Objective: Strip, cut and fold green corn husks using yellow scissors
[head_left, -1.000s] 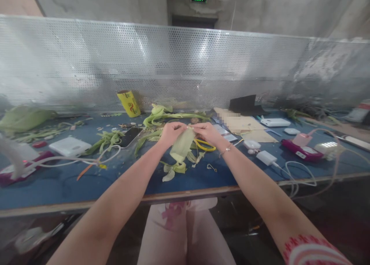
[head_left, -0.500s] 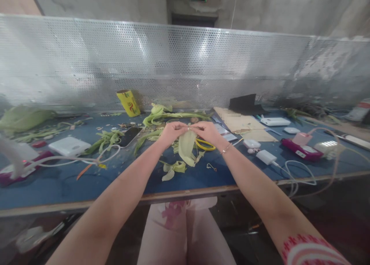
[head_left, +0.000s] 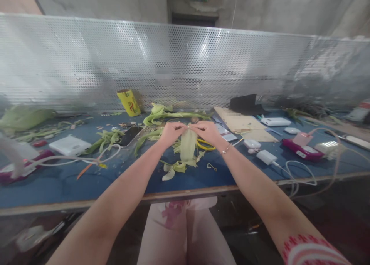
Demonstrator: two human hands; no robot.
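Observation:
A pale green leaf, which looks like corn husk, hangs down over the blue table with its top end pinched between my hands. My left hand is closed on the leaf's upper left edge, thumb and fingers pressed together. From the other side my right hand grips the same end, fingertips almost touching the left ones. Just below lie curled leaf scraps. Behind my hands stretches a heap of long green leaves. The exact spot of the pinch is partly hidden by my fingers.
Left of my hands are a dark phone, a white box and a yellow cardboard tube. To the right are brown paper, a yellow cable loop, a white charger and a purple power strip. A perforated metal panel stands behind.
The hanging leaf has swung slightly and now hangs straighter, facing me more flatly. Both hands stay in nearly the same place, still pinching its top.

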